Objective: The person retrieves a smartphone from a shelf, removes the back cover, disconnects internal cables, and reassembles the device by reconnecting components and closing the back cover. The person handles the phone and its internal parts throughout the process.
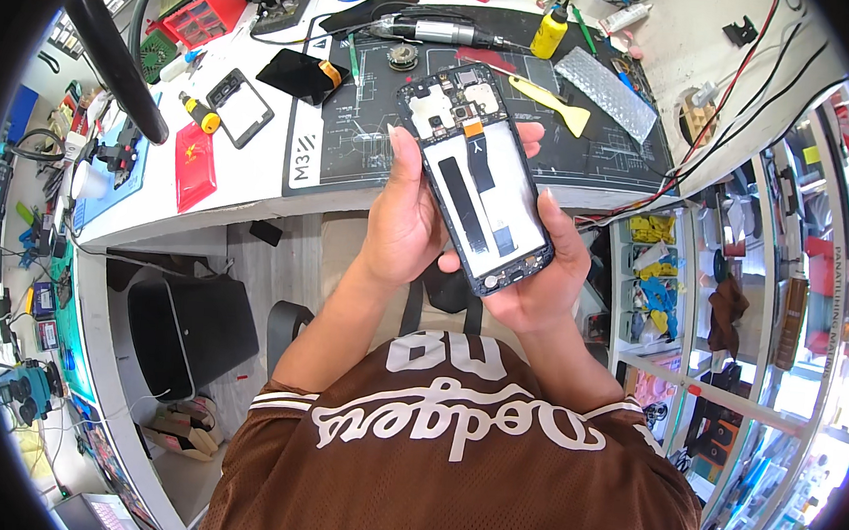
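Both hands hold an opened smartphone (492, 201) above the near edge of the bench. Its back cover is off, so the circuit board at the top, a dark flex cable with an orange end, and a pale inner frame with a black strip are exposed. My left hand (403, 215) grips the phone's left side, thumb pointing up along the edge, with some fingertips showing past the far side. Around the lower right corner, my right hand (552, 273) is closed with its thumb along the edge. The phone hides most of the fingers beneath it.
On the dark work mat (353, 154) lie a yellow pry tool (551, 105), bubble wrap (607, 94), a yellow bottle (550, 32) and an electric screwdriver (439, 31). Left of it are a phone frame (240, 108), a red packet (195, 166) and a black arm (116, 57). Shelves (690, 374) stand right.
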{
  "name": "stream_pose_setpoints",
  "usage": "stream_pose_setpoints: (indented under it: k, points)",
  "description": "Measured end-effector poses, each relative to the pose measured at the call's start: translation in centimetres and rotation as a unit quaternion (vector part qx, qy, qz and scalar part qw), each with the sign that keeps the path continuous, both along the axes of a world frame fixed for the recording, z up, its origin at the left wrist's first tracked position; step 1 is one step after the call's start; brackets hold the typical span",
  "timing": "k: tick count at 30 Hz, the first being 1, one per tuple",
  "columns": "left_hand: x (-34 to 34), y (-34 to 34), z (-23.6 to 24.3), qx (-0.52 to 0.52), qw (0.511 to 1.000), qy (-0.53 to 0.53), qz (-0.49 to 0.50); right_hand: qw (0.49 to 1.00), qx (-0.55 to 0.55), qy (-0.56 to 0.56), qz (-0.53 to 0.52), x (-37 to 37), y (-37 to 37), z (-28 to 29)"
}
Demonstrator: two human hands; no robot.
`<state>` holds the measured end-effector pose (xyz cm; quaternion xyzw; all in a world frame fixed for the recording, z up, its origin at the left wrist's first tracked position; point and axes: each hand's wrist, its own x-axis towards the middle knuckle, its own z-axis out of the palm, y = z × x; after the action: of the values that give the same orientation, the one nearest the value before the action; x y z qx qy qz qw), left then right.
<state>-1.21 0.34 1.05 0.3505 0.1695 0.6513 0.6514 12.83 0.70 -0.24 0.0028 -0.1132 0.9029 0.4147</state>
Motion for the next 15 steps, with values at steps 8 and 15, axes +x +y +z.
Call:
stream_pose_setpoints:
  k: [8,15]
  points:
    - [0.0,-0.9,1.1,-0.057,0.989,-0.138,-0.017,0.897,0.209,-0.368,-0.127,2.1,1.5,-0.2]
    - [-0.6,-1.0,1.2,-0.051,0.99,-0.127,0.028,0.591,0.461,-0.531,-0.394,1.2,2.5,4.3]
